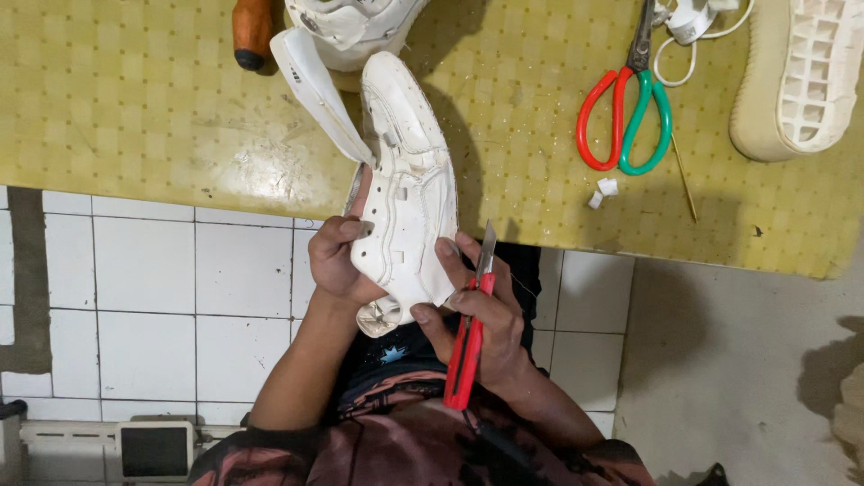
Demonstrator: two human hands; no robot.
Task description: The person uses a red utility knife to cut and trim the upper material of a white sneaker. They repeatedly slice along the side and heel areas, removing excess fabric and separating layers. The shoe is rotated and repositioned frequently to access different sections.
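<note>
head view, white leather shoe (407, 189) (perforated), red knife (468, 337)

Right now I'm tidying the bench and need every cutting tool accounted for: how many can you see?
2. A red utility knife in the right hand, beside the white shoe; red-and-green scissors lying on the yellow table. Others may be outside the view.

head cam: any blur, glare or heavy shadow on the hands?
Head view: sharp overall; left hand, right hand, shoe and knife evenly lit, no glare; soft shadow on the table right of the shoe; scissors crisp.
</note>
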